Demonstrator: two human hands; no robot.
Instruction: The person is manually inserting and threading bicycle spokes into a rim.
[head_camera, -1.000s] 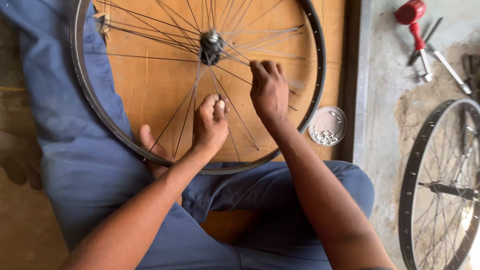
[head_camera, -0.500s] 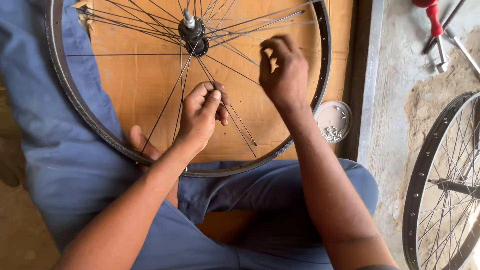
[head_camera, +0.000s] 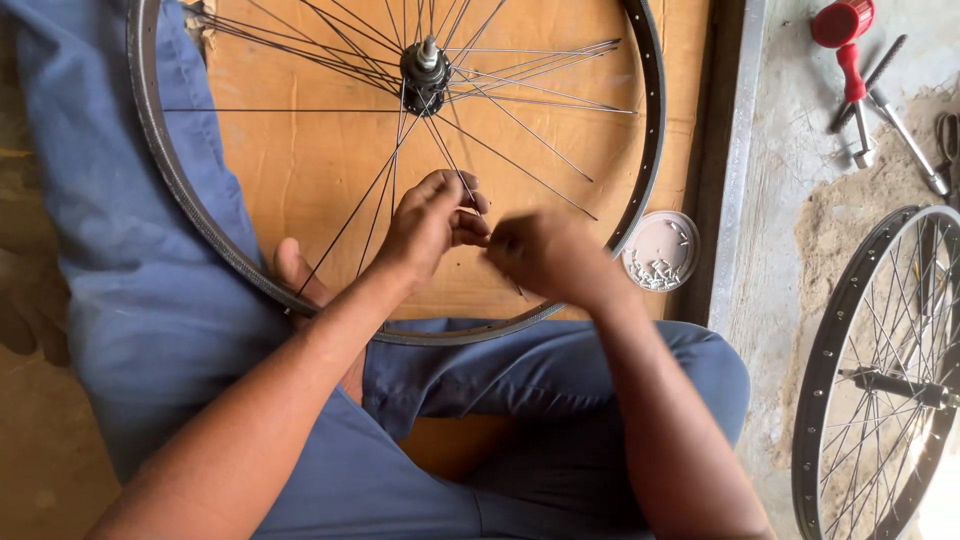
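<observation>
The left hand (head_camera: 428, 222) is curled with its fingertips pinched on a thin spoke (head_camera: 452, 160) that runs down from the hub (head_camera: 424, 72). Its grip is clenched on that spoke, thumb against the first fingers. Just to its right, nearly touching it, the right hand (head_camera: 545, 255) is blurred; its fingers are bunched near the left fingertips, and a short dark length of spoke shows just below it, but I cannot tell whether its grip is clenched on anything or released.

Both hands work inside the wheel (head_camera: 160, 150), which lies flat across the person's lap, over blue trousers (head_camera: 150, 300). The rim's near edge passes just below the wrists, and the hub sits beyond the left hand, straight up from it. Loose spokes fan out from the hub toward the far right of the rim, some ending short of it. Under the wheel lies a cardboard sheet (head_camera: 300, 170), visible through the spokes.

Right of the right hand, just outside the rim, a round lid (head_camera: 660, 250) holds small metal nipples. Farther right, past a metal strip, the concrete floor (head_camera: 780, 160) carries a red-handled tool (head_camera: 845, 50) and a few slim metal tools (head_camera: 905, 130) well away from both hands. A second wheel (head_camera: 880, 380) lies at the far right, below those tools, partly cut off by the frame.
</observation>
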